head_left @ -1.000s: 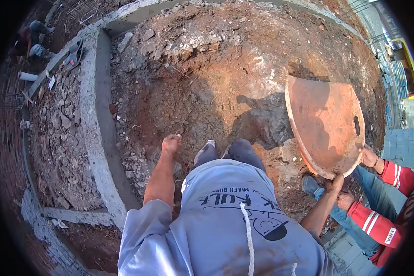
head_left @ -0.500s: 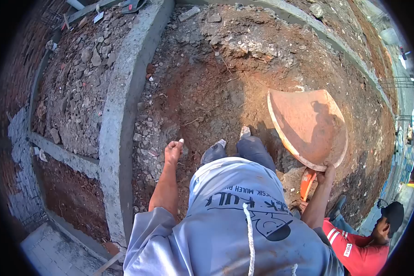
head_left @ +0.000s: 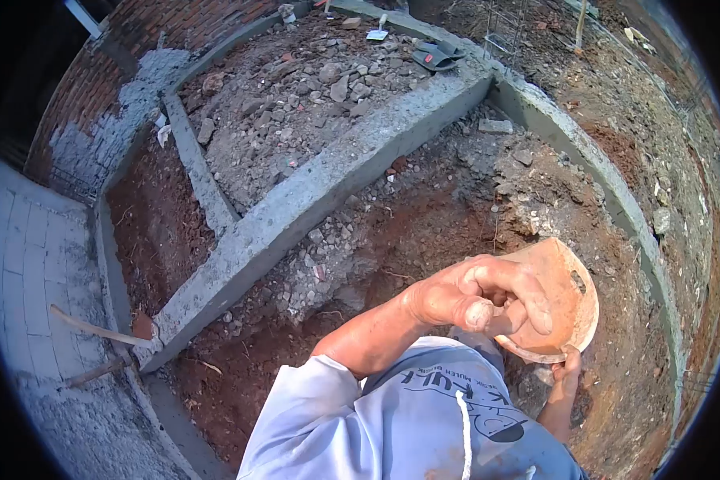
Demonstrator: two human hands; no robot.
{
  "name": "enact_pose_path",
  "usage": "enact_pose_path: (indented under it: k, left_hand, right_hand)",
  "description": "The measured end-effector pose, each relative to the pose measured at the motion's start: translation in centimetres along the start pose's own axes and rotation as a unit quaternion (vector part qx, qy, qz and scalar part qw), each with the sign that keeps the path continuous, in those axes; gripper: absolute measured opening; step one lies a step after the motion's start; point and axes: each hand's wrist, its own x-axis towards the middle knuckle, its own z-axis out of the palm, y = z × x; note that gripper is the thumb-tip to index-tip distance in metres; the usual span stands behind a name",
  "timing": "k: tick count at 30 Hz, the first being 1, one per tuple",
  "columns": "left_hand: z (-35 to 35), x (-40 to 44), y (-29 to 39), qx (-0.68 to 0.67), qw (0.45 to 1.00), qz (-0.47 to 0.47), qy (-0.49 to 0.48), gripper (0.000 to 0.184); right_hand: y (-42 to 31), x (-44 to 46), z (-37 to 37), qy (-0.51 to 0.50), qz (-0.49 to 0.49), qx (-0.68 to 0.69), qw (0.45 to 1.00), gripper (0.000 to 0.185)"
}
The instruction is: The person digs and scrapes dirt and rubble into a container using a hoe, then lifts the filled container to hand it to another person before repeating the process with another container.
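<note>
My left hand is raised in front of my chest, its fingers loosely curled and apart with nothing visible in them. It covers part of a dirt-stained orange dirt scoop, a wide shallow pan with a slot near its rim. With my right hand I grip the scoop's near rim, fingers over the edge. No load shows on the visible part of the scoop, which is tilted above the soil. The rest of its floor is hidden behind my left hand.
A grey concrete beam crosses the ground diagonally, with rubble beyond it. A trowel and a dark bucket-like item lie at the far side. Wooden handles rest by the pale block wall at left.
My view has swung toward the left. My left hand has risen from low at my side to in front of the scoop. The co-worker in red and the orange tool beside my right hand have left view.
</note>
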Motion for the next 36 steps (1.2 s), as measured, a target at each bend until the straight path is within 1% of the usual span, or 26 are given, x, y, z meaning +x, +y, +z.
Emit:
enact_pose_path:
  k: [1, 2, 4, 8, 14, 19, 23, 28, 29, 31, 32, 33, 34, 35, 36]
  left_hand:
    - [1.3, 1.4, -0.2, -0.003, 1.0, 0.012, -0.024, 0.053]
    - [2.5, 2.6, -0.7, -0.004, 0.999, 0.024, -0.044, 0.053]
    - [4.1, 5.1, -2.7, -0.004, 0.996, 0.046, -0.071, 0.053]
    - [6.1, 10.3, -7.8, -0.005, 0.993, 0.091, -0.081, 0.053]
    - [7.2, 15.3, -13.6, -0.014, 0.988, 0.15, -0.04, 0.053]
    - [7.2, 17.3, -15.8, -0.006, 0.982, 0.187, -0.009, 0.053]
    - [6.7, 17.4, -16.5, -0.012, 0.976, 0.216, 0.006, 0.054]
    - [6.6, 14.1, -15.5, 0.009, 0.965, 0.261, 0.025, 0.055]
    - [6.3, 12.8, -15.0, 0.022, 0.962, 0.268, 0.04, 0.055]
    - [4.8, 8.9, -14.3, 0.088, 0.95, 0.275, 0.118, 0.055]
    - [3.4, 5.9, -14.6, 0.173, 0.927, 0.254, 0.214, 0.056]
    - [1.3, 2.5, -15.7, 0.342, 0.852, 0.16, 0.363, 0.047]
    - [-0.5, -0.6, -17.8, 0.408, 0.764, 0.064, 0.495, 0.031]
    - [-1.3, -3.8, -19.4, 0.419, 0.659, -0.107, 0.616, 0.032]
    - [-3.2, -8.3, -22.7, 0.501, 0.538, -0.162, 0.658, 0.031]
  right_hand:
    - [-1.5, 0.2, 1.3, -0.022, 0.021, -0.042, 0.999, 0.044]
    - [-2.0, 0.9, 2.5, -0.068, -0.001, -0.009, 0.998, 0.053]
    - [-3.9, 3.4, 2.6, -0.095, 0.006, -0.039, 0.995, 0.052]
    - [-8.9, 9.7, 1.8, -0.127, -0.003, -0.1, 0.987, 0.049]
    - [-18.0, 17.5, -2.2, -0.123, -0.028, -0.19, 0.974, 0.046]
    - [-22.8, 22.0, -5.8, -0.094, -0.037, -0.251, 0.963, 0.043]
    - [-22.1, 24.2, -4.9, -0.095, -0.014, -0.301, 0.949, 0.04]
    - [-15.1, 24.6, 1.9, -0.151, 0.05, -0.376, 0.913, 0.037]
    - [-13.8, 24.2, 3.2, -0.161, 0.059, -0.393, 0.904, 0.037]
    - [-11.5, 23.4, 5.5, -0.177, 0.073, -0.424, 0.885, 0.035]
    - [-10.4, 23.0, 6.7, -0.182, 0.082, -0.436, 0.878, 0.035]
    - [-9.5, 22.6, 7.4, -0.185, 0.084, -0.443, 0.873, 0.034]
    - [-8.6, 21.8, 8.0, -0.187, 0.084, -0.452, 0.868, 0.034]
    - [-8.2, 20.9, 8.4, -0.181, 0.076, -0.457, 0.867, 0.033]
    - [-7.3, 19.4, 8.9, -0.176, 0.069, -0.461, 0.867, 0.033]
